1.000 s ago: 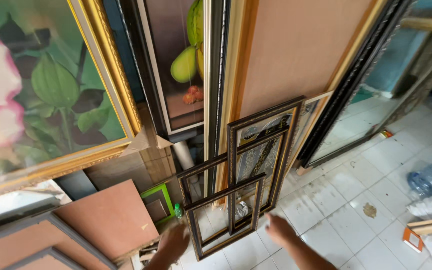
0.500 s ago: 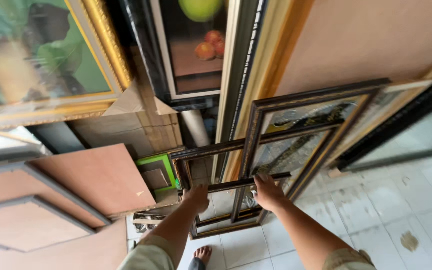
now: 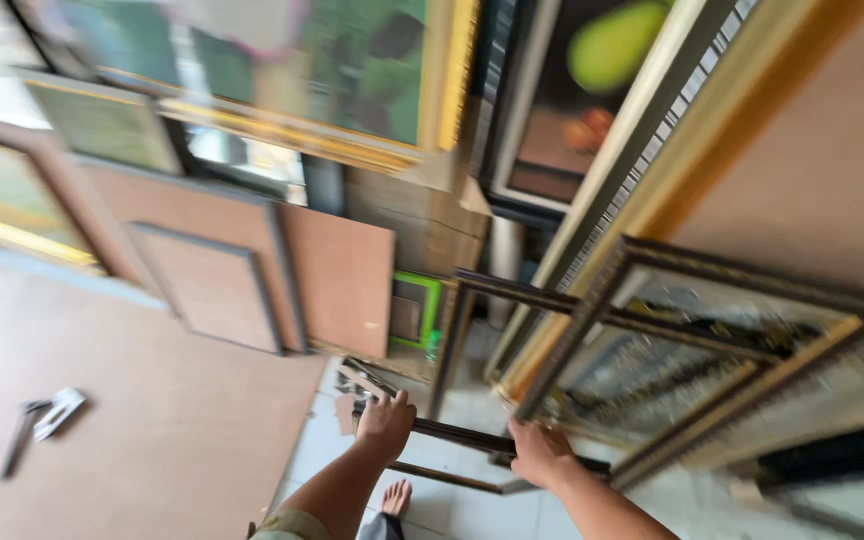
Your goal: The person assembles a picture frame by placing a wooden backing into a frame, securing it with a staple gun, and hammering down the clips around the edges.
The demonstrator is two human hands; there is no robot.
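My left hand (image 3: 385, 425) and my right hand (image 3: 542, 455) both grip the lower rail of a dark empty picture frame (image 3: 457, 300), which stands tilted in front of a stack of leaning frames. Behind it a larger dark frame with a gold inner edge (image 3: 712, 400) rests against the stack. My bare foot (image 3: 397, 497) shows below on the white tiled floor.
Brown backing boards (image 3: 337, 280) lean at the left, above a large brown board (image 3: 152, 440) with a small metal tool (image 3: 47, 415) on it. A green small frame (image 3: 417, 310) stands behind. Framed paintings of fruit (image 3: 592, 90) and foliage (image 3: 352, 70) hang or lean above.
The view has swung left and tilted. Both hands have stayed on the dark frame's lower rail, and the brown board with the tool has come into sight.
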